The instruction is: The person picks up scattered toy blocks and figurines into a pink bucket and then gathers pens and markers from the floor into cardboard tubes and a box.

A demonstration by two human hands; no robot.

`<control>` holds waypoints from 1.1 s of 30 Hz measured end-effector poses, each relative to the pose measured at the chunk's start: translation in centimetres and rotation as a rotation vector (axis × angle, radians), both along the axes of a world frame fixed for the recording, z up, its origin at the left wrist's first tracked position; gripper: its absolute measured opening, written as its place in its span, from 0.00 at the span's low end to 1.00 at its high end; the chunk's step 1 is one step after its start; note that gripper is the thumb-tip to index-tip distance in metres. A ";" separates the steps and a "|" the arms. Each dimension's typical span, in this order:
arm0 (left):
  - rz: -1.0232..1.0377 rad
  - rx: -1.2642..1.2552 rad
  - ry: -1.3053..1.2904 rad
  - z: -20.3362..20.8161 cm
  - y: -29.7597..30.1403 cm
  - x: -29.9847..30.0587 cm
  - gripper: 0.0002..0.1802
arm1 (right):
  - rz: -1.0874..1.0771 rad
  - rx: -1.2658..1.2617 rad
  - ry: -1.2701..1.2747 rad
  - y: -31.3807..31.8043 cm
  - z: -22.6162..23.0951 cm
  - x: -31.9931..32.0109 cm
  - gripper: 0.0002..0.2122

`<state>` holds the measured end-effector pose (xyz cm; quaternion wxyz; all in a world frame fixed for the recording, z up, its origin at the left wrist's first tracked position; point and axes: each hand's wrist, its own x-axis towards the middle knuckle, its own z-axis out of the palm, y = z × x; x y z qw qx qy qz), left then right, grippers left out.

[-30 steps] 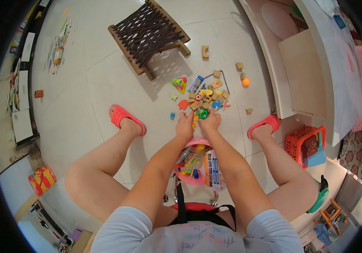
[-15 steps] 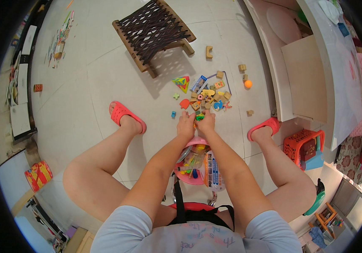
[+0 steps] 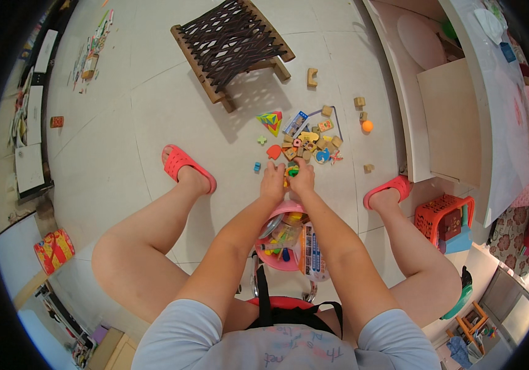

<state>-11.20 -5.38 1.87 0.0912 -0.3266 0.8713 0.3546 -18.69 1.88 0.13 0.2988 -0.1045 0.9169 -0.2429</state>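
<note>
- A woven wooden stool [image 3: 235, 43] stands on the tiled floor [image 3: 141, 123] beyond a scatter of small toy blocks [image 3: 309, 143]; an orange ball [image 3: 367, 126] lies off to the right.
- A pink toy basket [image 3: 280, 237] sits between the knees, under the forearms.
- A small green-and-yellow toy piece [image 3: 291, 173] sits at the pile's near edge, between both hands.
- The left hand [image 3: 273, 182] and right hand [image 3: 303, 179] touch side by side, fingers curled onto the piece, arms stretched forward.
</note>
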 end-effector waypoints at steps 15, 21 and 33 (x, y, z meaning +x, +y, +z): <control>-0.010 -0.024 0.052 -0.4 0.2 0.2 0.22 | 0.052 -0.214 -0.093 1.0 -1.2 -0.5 0.14; 0.064 -0.050 -0.058 -0.2 -0.6 0.1 0.20 | 0.007 -0.213 -0.349 0.1 -1.1 0.1 0.16; 0.111 0.040 0.123 -2.0 -0.8 0.1 0.15 | -0.008 -0.070 -0.195 -0.3 -2.7 0.2 0.11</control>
